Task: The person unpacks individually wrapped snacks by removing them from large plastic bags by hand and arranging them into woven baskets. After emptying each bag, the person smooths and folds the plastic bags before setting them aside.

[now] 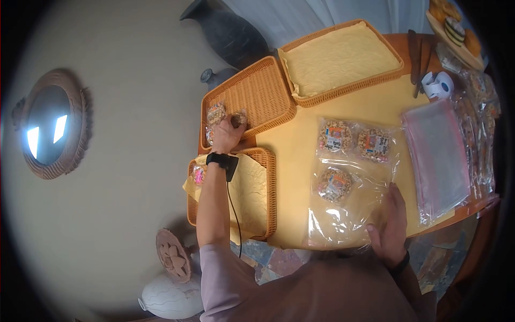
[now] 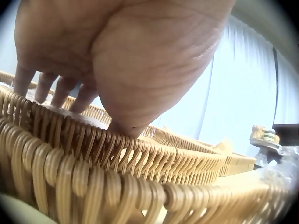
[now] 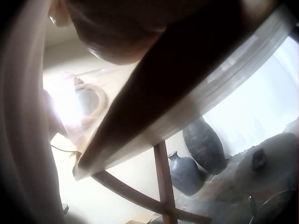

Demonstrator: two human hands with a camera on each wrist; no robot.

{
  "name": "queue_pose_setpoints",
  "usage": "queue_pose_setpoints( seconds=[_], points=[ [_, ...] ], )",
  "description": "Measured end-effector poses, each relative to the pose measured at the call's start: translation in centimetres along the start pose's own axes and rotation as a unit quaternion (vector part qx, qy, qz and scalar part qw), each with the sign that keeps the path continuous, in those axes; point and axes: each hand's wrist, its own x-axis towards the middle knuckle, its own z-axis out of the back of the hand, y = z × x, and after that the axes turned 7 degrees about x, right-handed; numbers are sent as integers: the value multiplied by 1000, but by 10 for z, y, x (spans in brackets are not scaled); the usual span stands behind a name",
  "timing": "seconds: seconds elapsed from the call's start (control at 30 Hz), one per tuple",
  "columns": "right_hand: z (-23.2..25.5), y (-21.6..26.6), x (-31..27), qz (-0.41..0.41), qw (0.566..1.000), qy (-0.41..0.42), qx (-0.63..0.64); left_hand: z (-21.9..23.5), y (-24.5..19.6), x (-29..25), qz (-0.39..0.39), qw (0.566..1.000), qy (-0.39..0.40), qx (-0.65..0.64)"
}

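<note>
My left hand [image 1: 228,134] reaches into a wicker basket [image 1: 257,96], its thumb and fingers around a round, clear-wrapped puffed-grain cake [image 1: 239,117]. Seen from the left wrist, the fingers [image 2: 63,91] point down behind the basket rim, and their tips are hidden. Beside that hand lies another wrapped cake [image 1: 215,112]. On the yellow-covered table, a large clear plastic bag [image 1: 357,209] lies flat with three labelled cakes [image 1: 336,184] in it. My right hand [image 1: 391,225] rests at the bag's lower right edge, fingers extended and thumb apart.
A paper-lined basket [image 1: 343,59] stands at the back; another [image 1: 271,193], holding a pink-labelled packet [image 1: 199,175], sits under my left forearm. Flat clear bags [image 1: 437,155] lie at right, near a white tape roll [image 1: 437,86] and more packed cakes. Dark vases [image 1: 228,35] stand behind.
</note>
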Motion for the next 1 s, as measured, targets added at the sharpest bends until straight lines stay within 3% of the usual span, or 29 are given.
queue_pose_setpoints(
  seconds=[0.07,0.3,0.37,0.4,0.5,0.57,0.63,0.7,0.77,0.83,0.9,0.97,1.0],
  points=[
    [0,0,0,5,1000,-1,-2,7,2,3,13,998,57,-36],
    [-1,-3,-3,9,1000,-9,-4,23,6,-20,38,995,45,-83],
    [-1,-4,-3,23,1000,-13,-1,26,15,-31,-35,998,-57,-6],
    [-1,-4,-3,21,1000,-12,0,41,9,-44,-15,999,-4,-35],
    [0,-4,-3,28,1000,-10,1,61,1,-84,12,989,33,-142],
    [1,-4,-3,29,1000,-7,0,83,-30,-129,11,950,65,-304],
    [0,-7,-4,25,1000,-3,0,115,-68,-177,22,914,172,-368],
    [0,-9,-4,38,999,-11,12,144,-97,-218,-78,874,311,-366],
    [2,-7,-2,43,999,-9,20,125,-102,-252,-196,763,420,-451],
    [2,-7,-1,46,999,-1,17,115,-133,-271,-282,744,480,-371],
    [2,-7,0,51,998,2,20,96,-159,-294,-307,767,453,-333],
    [3,-7,0,59,998,7,18,81,-185,-310,-178,877,367,-256],
    [3,-7,0,60,998,9,16,66,-195,-314,-176,876,365,-259]
  ],
)
